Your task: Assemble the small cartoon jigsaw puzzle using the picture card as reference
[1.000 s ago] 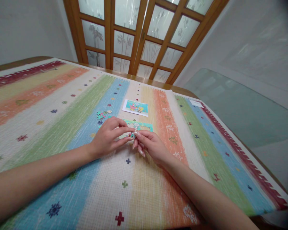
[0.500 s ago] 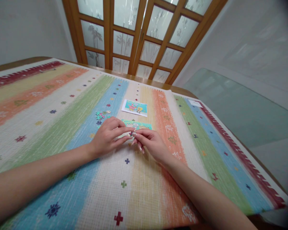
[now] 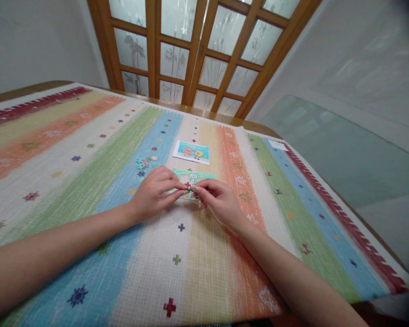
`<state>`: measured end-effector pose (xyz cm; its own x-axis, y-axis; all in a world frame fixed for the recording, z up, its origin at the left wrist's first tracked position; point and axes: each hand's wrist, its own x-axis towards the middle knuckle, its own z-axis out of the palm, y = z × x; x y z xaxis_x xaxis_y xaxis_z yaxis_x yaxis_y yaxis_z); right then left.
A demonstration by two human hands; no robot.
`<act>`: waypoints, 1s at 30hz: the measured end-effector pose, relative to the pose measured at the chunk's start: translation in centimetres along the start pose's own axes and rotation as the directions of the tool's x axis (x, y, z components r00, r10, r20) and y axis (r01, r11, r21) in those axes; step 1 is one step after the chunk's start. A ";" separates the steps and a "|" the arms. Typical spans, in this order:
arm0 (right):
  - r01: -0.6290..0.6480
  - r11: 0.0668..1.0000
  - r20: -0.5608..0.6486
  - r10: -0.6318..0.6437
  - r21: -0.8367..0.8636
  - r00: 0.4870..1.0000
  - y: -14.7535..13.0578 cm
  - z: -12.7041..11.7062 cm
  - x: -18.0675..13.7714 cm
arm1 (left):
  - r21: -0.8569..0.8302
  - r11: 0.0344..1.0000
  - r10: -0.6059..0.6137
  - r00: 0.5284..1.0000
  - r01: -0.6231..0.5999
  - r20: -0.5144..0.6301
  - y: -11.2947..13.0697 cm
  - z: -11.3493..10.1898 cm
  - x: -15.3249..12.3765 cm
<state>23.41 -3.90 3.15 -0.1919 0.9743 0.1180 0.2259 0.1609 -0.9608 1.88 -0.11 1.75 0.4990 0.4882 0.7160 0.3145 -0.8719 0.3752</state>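
Striped woven tablecloth (image 3: 71,190) covers a wooden table (image 3: 204,113); a wood-framed frosted glass door (image 3: 191,54) is seen behind it and a glass panel (image 3: 327,154) off to the right.

Head view: left hand (image 3: 153,193) and right hand (image 3: 218,200) are met fingertip to fingertip at mid-table. A small puzzle piece (image 3: 188,185) is pinched narrowly between them, just above the near edge of the partly built puzzle (image 3: 199,176). Which hand carries the piece cannot be told at this size. A reference card (image 3: 192,151) is laid just beyond the puzzle, and loose pieces (image 3: 143,163) are scattered to the left, near the left hand.

Risks, as judged:
- The piece could be dropped from so small a pinch and lost against the busy cloth pattern.
- The built section could be shoved or buckled if pressed at an angle, since the weave gives no flat backing.
- The loose pieces could be swept by the left wrist.

Room: wide bare cloth is left on both sides and toward the body. The right table edge is well apart from the hands, and the far edge lies beyond the card.
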 end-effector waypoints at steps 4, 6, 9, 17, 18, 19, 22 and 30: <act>-0.046 0.998 -0.011 0.047 0.038 0.999 -0.2 -0.3 0.4 | 0.008 1.000 -0.004 0.997 0.004 0.080 -0.2 0.2 -0.1; -0.026 0.999 -0.058 0.024 -0.040 0.998 -0.2 -0.8 0.6 | 0.034 0.999 -0.002 0.988 -0.003 0.153 -0.3 0.3 -0.3; -0.003 0.967 -0.102 -0.024 -0.253 0.994 0.0 -2.0 0.8 | 0.087 0.996 0.003 0.962 -0.028 0.273 -0.6 0.6 -0.7; 0.077 0.743 -0.043 -0.142 -0.665 0.989 1.8 -3.0 1.1 | 0.191 0.970 0.056 0.901 -0.152 0.430 -0.8 0.9 -1.5; 0.079 0.736 -0.037 -0.140 -0.672 0.989 1.9 -2.8 1.2 | 0.201 0.965 0.064 0.898 -0.166 0.435 -0.8 0.9 -1.5; 0.080 0.730 -0.035 -0.141 -0.679 0.989 1.9 -2.5 1.2 | 0.211 0.961 0.072 0.895 -0.181 0.441 -0.8 0.9 -1.4; 0.078 0.710 -0.041 -0.149 -0.700 0.988 1.9 -1.5 1.4 | 0.241 0.944 0.093 0.882 -0.225 0.462 -0.7 0.9 -1.4; 0.046 0.607 -0.040 -0.128 -0.793 0.991 2.1 -0.3 1.2 | 0.288 0.922 0.084 0.858 -0.260 0.507 -0.5 0.8 -1.4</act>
<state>23.90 -2.38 1.37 -0.1805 0.9513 0.2500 0.8859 0.2677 -0.3789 1.67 -0.36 0.12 0.8639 0.3647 0.3474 0.3923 -0.9198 -0.0099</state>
